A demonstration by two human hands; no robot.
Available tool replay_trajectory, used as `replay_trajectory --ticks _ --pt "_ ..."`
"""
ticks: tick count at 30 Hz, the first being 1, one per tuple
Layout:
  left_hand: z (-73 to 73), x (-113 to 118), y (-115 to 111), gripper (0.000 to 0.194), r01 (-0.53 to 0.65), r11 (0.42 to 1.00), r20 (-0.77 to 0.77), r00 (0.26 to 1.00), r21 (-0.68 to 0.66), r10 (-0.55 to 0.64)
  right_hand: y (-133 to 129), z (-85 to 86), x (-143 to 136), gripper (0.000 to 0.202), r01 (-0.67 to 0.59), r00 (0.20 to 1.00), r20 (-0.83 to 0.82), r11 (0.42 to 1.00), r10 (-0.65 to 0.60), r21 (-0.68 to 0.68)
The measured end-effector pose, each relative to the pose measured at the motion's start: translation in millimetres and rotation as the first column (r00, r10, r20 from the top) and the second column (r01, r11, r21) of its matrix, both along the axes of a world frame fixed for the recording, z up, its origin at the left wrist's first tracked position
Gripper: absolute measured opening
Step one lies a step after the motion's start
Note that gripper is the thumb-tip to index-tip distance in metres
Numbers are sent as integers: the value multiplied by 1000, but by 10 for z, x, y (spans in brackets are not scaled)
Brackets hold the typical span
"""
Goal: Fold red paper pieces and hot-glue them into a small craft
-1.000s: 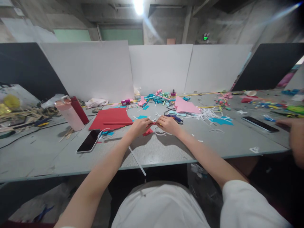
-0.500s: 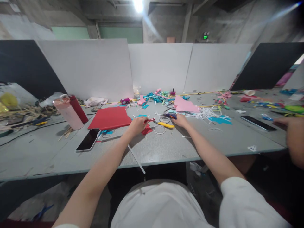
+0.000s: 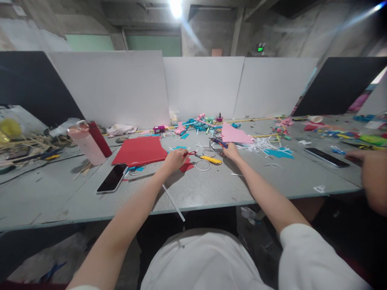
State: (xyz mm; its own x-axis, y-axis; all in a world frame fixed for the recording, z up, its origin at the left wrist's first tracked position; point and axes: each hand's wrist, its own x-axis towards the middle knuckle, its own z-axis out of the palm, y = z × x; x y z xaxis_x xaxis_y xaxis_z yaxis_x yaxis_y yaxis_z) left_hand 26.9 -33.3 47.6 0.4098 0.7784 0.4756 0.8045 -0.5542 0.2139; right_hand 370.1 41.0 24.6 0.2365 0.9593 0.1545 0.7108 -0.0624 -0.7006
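My left hand (image 3: 175,159) is closed, pinching a small red strip (image 3: 190,153) between thumb and fingers. My right hand (image 3: 231,151) wraps around a dark blue hand tool (image 3: 220,142) with a touch of orange; its exact kind is too small to make out. Between the hands lies a yellow-handled cutter (image 3: 211,159), beside a thin pale ring (image 3: 202,165). A second ring (image 3: 209,151) rests just behind it. Red scraps (image 3: 186,165) lie under and beside my left fingers.
A red sheet (image 3: 139,150), a phone (image 3: 112,178) and a pink bottle (image 3: 87,145) stand or lie to the left. Pink paper (image 3: 236,133) and white strips (image 3: 262,145) are at right. Another phone (image 3: 326,157) lies near another person's hand (image 3: 361,155). White panels (image 3: 204,86) close off the back.
My right hand has shifted slightly and turned the blue tool, so its front end now angles up and away. My left hand stays almost in place with the red strip.
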Motion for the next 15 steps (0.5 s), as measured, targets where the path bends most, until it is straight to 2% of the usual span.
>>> replay_trajectory --ticks 5,9,14,15 --pt "2 5 -19 20 -1 1000 -7 1000 -1 1 -40 10 -20 48 64 976 -213 994 -44 85" --pt "-13 2 -10 22 2 1000 1 1000 0 -2 17 49 4 48 177 927 -364 962 -92 206" --pt "-30 4 17 24 -1 1000 -1 1000 -7 1 121 200 179 32 399 780 -592 890 -204 219" --pt "-29 8 17 24 -3 1000 -2 1000 -8 3 116 247 263 33 452 756 -616 858 -223 244"
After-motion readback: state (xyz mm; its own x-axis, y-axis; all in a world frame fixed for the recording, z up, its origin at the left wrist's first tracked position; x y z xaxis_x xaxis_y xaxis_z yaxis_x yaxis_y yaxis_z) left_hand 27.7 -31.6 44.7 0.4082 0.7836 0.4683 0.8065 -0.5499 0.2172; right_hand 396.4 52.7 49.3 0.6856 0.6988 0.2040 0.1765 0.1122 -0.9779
